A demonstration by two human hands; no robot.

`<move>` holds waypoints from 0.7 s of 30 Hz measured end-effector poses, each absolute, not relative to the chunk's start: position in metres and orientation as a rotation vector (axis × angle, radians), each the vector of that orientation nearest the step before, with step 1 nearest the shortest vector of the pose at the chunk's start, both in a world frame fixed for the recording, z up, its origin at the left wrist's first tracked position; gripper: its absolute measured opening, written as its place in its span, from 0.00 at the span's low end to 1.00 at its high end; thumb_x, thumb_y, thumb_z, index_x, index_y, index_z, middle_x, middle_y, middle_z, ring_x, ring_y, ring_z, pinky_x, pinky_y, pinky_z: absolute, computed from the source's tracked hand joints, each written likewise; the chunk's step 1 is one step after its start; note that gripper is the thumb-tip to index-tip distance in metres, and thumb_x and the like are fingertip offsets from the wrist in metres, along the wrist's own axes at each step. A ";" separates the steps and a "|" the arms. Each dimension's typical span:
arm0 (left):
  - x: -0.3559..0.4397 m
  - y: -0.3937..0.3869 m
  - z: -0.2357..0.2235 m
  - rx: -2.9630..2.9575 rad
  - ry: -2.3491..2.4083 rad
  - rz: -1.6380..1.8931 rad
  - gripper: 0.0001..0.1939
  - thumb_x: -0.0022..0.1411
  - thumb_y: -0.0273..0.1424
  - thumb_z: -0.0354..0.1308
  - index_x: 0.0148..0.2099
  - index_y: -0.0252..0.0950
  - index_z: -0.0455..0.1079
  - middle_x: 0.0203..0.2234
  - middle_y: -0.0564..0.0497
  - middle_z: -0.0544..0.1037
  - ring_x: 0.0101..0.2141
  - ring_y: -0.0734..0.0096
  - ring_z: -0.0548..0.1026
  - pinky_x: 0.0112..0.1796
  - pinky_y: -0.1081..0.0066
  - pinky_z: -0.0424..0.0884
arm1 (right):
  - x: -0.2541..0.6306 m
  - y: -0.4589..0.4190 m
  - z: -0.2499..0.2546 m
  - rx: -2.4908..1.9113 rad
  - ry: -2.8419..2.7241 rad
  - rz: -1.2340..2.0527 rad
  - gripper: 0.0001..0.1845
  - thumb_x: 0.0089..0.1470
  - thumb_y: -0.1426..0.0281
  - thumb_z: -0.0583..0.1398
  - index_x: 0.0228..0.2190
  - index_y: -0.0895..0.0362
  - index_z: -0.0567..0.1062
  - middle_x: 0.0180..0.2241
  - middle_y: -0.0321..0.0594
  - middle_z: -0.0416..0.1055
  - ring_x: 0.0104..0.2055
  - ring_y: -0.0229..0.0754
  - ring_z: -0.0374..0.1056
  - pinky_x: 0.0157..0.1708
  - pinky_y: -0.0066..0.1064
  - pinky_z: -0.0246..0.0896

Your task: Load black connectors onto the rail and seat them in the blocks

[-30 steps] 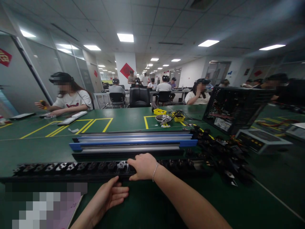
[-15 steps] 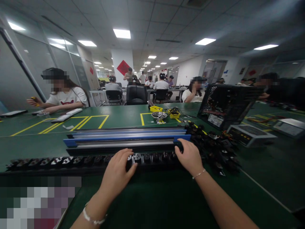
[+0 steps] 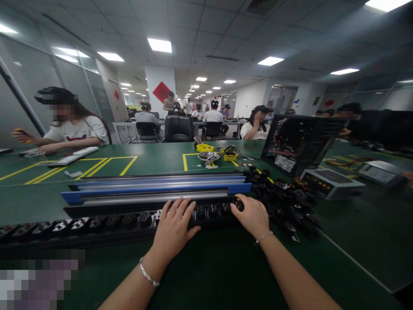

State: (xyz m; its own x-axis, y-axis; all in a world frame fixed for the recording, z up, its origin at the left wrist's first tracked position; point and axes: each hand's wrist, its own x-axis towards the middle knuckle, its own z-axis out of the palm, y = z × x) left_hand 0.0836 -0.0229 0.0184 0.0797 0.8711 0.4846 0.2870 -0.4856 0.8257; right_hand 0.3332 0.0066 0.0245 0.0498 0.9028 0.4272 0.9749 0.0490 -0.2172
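A long black rail [image 3: 125, 234] lies across the table before me, carrying a row of small black block-shaped parts [image 3: 112, 221] with shiny metal bits on top. Fingers spread, my left hand [image 3: 176, 224] rests over the middle of this row and covers some of the blocks. At the row's right end, my right hand [image 3: 253, 215] curls thumb and fingers round a small black part [image 3: 238, 206], mostly hidden by the fingers. Just behind the row lie blue and silver metal rails [image 3: 155, 194]. To the right is a heap of loose black parts [image 3: 290, 206].
An open black computer case [image 3: 300, 142] and a grey power supply unit [image 3: 332, 183] stand at the right. Farther back are a metal bowl [image 3: 208, 156] and yellow trays [image 3: 205, 148]. A co-worker [image 3: 74, 131] sits across at the left; other people sit beyond.
My left hand has moved right along the row, fingers now spread wider. My right hand has come down from near the blue rail's end to the row's right end. The view has shifted slightly.
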 end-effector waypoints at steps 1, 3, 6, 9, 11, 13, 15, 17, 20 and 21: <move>0.087 -0.024 0.017 1.934 1.182 1.399 0.24 0.46 0.31 0.66 0.48 0.45 0.71 0.54 0.48 0.67 0.60 0.52 0.52 0.59 0.50 0.32 | 0.334 0.008 0.024 -1.878 -1.877 -0.222 0.20 0.52 0.57 0.51 0.42 0.53 0.71 0.37 0.40 0.73 0.43 0.44 0.66 0.46 0.37 0.52; 0.093 -0.026 0.013 2.162 1.296 1.342 0.22 0.50 0.33 0.62 0.50 0.47 0.69 0.55 0.49 0.66 0.59 0.53 0.54 0.59 0.49 0.35 | 0.335 0.011 0.022 -1.875 -1.875 -0.247 0.18 0.51 0.58 0.52 0.40 0.53 0.71 0.35 0.39 0.73 0.41 0.44 0.66 0.45 0.37 0.52; 0.097 -0.024 0.004 2.602 1.569 1.186 0.24 0.56 0.37 0.57 0.56 0.49 0.63 0.59 0.51 0.61 0.60 0.55 0.53 0.59 0.47 0.38 | 0.336 0.015 0.020 -1.872 -1.869 -0.281 0.15 0.50 0.59 0.53 0.36 0.53 0.72 0.32 0.39 0.73 0.39 0.44 0.66 0.44 0.35 0.51; 0.096 -0.022 -0.001 2.857 1.728 1.031 0.26 0.58 0.41 0.53 0.59 0.51 0.57 0.61 0.52 0.57 0.61 0.56 0.51 0.59 0.48 0.41 | 0.338 0.019 0.019 -1.873 -1.852 -0.294 0.14 0.50 0.60 0.53 0.35 0.53 0.72 0.31 0.38 0.72 0.38 0.43 0.66 0.42 0.34 0.51; 0.095 -0.022 -0.002 2.936 1.773 0.955 0.26 0.59 0.42 0.51 0.60 0.52 0.55 0.61 0.53 0.57 0.61 0.57 0.50 0.59 0.48 0.43 | 0.341 0.021 0.019 -1.873 -1.832 -0.274 0.13 0.49 0.62 0.53 0.35 0.53 0.71 0.31 0.38 0.72 0.37 0.42 0.67 0.41 0.33 0.51; 0.094 -0.022 -0.001 2.980 1.792 0.900 0.26 0.60 0.42 0.50 0.60 0.51 0.55 0.61 0.53 0.57 0.61 0.57 0.51 0.58 0.50 0.45 | 0.343 0.023 0.017 -1.862 -1.814 -0.246 0.13 0.50 0.65 0.53 0.37 0.54 0.71 0.31 0.38 0.73 0.37 0.42 0.67 0.41 0.32 0.52; 0.093 -0.022 0.001 3.017 1.794 0.855 0.25 0.61 0.40 0.49 0.61 0.51 0.55 0.60 0.53 0.58 0.60 0.58 0.53 0.58 0.52 0.49 | 0.346 0.025 0.016 -1.845 -1.806 -0.234 0.14 0.50 0.67 0.52 0.39 0.54 0.70 0.32 0.38 0.73 0.37 0.41 0.67 0.41 0.32 0.52; 0.093 -0.022 0.002 3.045 1.798 0.819 0.25 0.61 0.38 0.48 0.61 0.51 0.54 0.60 0.53 0.59 0.59 0.59 0.56 0.57 0.53 0.52 | 0.348 0.025 0.014 -1.844 -1.789 -0.249 0.15 0.50 0.66 0.52 0.40 0.55 0.70 0.33 0.39 0.73 0.38 0.42 0.67 0.43 0.33 0.52; 0.094 -0.022 0.004 3.055 1.810 0.787 0.25 0.62 0.36 0.47 0.61 0.51 0.54 0.59 0.52 0.61 0.57 0.60 0.59 0.56 0.53 0.54 | 0.350 0.026 0.011 -1.892 -1.722 -0.284 0.15 0.48 0.64 0.54 0.39 0.55 0.70 0.36 0.41 0.73 0.40 0.44 0.67 0.45 0.35 0.51; 0.095 -0.022 0.004 3.053 1.814 0.783 0.25 0.62 0.36 0.47 0.61 0.50 0.54 0.59 0.52 0.61 0.57 0.60 0.60 0.55 0.53 0.54 | 0.351 0.026 0.011 -1.910 -1.698 -0.290 0.15 0.48 0.64 0.54 0.38 0.55 0.71 0.36 0.42 0.73 0.41 0.45 0.66 0.46 0.36 0.51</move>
State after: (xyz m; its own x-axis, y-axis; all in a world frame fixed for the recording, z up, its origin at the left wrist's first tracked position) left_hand 0.0947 -0.0220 0.0036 0.4451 0.6848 0.5770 0.8895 -0.4122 -0.1970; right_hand 0.3506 0.0259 0.0107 0.1737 0.8425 0.5099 0.9640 -0.0395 -0.2631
